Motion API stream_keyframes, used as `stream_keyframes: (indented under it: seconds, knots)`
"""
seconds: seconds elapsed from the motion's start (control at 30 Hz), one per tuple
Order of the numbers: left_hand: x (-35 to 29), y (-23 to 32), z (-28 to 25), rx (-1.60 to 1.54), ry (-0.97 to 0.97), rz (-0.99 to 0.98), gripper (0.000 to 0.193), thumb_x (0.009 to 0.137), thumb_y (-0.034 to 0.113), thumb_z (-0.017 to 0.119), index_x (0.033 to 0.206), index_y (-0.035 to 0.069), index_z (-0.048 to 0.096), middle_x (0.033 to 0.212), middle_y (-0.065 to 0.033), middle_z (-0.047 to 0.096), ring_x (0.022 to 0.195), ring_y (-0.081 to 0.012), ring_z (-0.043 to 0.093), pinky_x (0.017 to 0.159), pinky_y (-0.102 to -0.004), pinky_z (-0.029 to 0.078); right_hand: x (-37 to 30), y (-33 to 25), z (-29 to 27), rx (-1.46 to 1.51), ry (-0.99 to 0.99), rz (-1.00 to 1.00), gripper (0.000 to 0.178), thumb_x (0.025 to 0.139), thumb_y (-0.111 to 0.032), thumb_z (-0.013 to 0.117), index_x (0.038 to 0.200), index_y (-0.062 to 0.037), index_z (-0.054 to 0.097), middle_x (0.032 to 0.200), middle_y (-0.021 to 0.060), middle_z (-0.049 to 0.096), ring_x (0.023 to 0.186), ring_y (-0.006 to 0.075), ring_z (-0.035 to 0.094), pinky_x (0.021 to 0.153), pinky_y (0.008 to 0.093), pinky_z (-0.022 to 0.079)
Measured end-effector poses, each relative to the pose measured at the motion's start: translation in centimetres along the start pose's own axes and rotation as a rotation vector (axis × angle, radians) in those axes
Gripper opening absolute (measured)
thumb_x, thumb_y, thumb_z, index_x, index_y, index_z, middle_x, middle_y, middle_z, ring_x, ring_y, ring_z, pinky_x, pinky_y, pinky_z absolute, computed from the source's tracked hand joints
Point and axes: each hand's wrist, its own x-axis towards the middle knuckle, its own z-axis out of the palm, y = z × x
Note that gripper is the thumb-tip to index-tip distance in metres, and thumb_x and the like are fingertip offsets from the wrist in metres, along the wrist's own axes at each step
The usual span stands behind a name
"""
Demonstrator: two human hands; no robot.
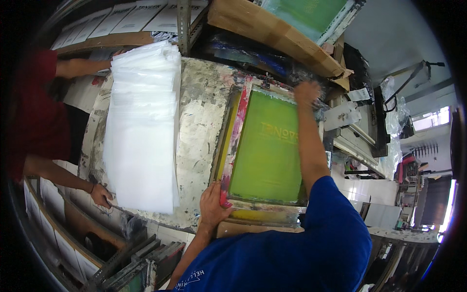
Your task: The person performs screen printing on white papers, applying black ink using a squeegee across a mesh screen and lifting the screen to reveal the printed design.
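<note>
A screen-printing frame (pixel 267 143) with green mesh and a paint-stained rim lies on the worktable in front of me. Reversed yellowish lettering shows in the mesh. My left hand (pixel 214 205) grips the frame at its near left corner, thumb on the rim. My right hand (pixel 307 93) is at the far right corner, arm stretched along the frame's right side. It is blurred, and its fingers and anything in them cannot be made out. To the left, a tall fanned stack of white translucent sheets or bags (pixel 141 131) lies on the stained table (pixel 197 121).
At the left a co-worker in a red shirt (pixel 34 107) has one hand (pixel 101 195) on the table's edge and an arm behind the stack. Printed white bags (pixel 141 17) fill a back shelf. A cardboard box (pixel 272 36) and another green screen (pixel 311 14) stand behind the table.
</note>
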Motion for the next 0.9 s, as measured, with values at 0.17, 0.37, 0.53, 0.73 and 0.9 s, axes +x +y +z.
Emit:
stream_keyframes:
  seconds: [0.17, 0.37, 0.53, 0.73, 0.9]
  knots:
    - [-0.1, 0.2, 0.1, 0.032, -0.038, -0.004, 0.111, 0.049, 0.028, 0.093, 0.143, -0.005, 0.042, 0.135, -0.0246, 0.054, 0.126, -0.0388, 0.051, 0.106, -0.0459, 0.04, 2.8, 8.6, 6.7, 0.213, -0.339, -0.066, 0.031, 0.091, -0.025, 0.055, 0.109, -0.0043, 0.069, 0.115, 0.0256, 0.066, 0.107, 0.0406, 0.065, 0.089, 0.0498, 0.053]
    - [-0.2, -0.2, 0.3, 0.056, -0.047, -0.008, 0.107, 0.051, 0.03, 0.09, 0.14, -0.008, 0.044, 0.135, -0.0271, 0.054, 0.125, -0.0416, 0.051, 0.105, -0.048, 0.04, 2.9, 7.1, 6.3, 0.233, -0.272, -0.144, 0.028, 0.088, -0.026, 0.058, 0.103, -0.0048, 0.07, 0.106, 0.0226, 0.07, 0.102, 0.0405, 0.067, 0.087, 0.0492, 0.054]
    - [-0.2, -0.3, 0.5, 0.07, -0.061, -0.017, 0.109, 0.05, 0.03, 0.091, 0.14, -0.008, 0.043, 0.135, -0.0268, 0.053, 0.126, -0.0417, 0.051, 0.105, -0.0477, 0.04, 2.1, 6.3, 5.9, 0.148, -0.24, -0.058, 0.033, 0.088, -0.029, 0.058, 0.105, -0.0045, 0.071, 0.109, 0.0199, 0.071, 0.1, 0.0387, 0.07, 0.085, 0.0487, 0.056]
    - [-0.2, -0.1, 0.5, 0.098, -0.07, -0.028, 0.112, 0.049, 0.031, 0.093, 0.142, -0.006, 0.042, 0.136, -0.0243, 0.054, 0.126, -0.04, 0.051, 0.105, -0.0467, 0.04, 2.3, 5.2, 4.2, 0.213, -0.367, 0.007, 0.039, 0.087, -0.026, 0.05, 0.11, -0.0006, 0.069, 0.114, 0.0244, 0.068, 0.108, 0.0419, 0.066, 0.094, 0.0501, 0.052]
    - [-0.3, -0.3, 0.8, 0.104, -0.041, 0.022, 0.113, 0.049, 0.032, 0.092, 0.142, -0.007, 0.042, 0.135, -0.0241, 0.055, 0.125, -0.0401, 0.051, 0.105, -0.047, 0.04, 2.7, 5.3, 4.9, 0.195, -0.366, 0.047, 0.042, 0.091, -0.029, 0.05, 0.118, -0.0012, 0.066, 0.123, 0.0235, 0.065, 0.113, 0.0403, 0.064, 0.096, 0.0498, 0.051]
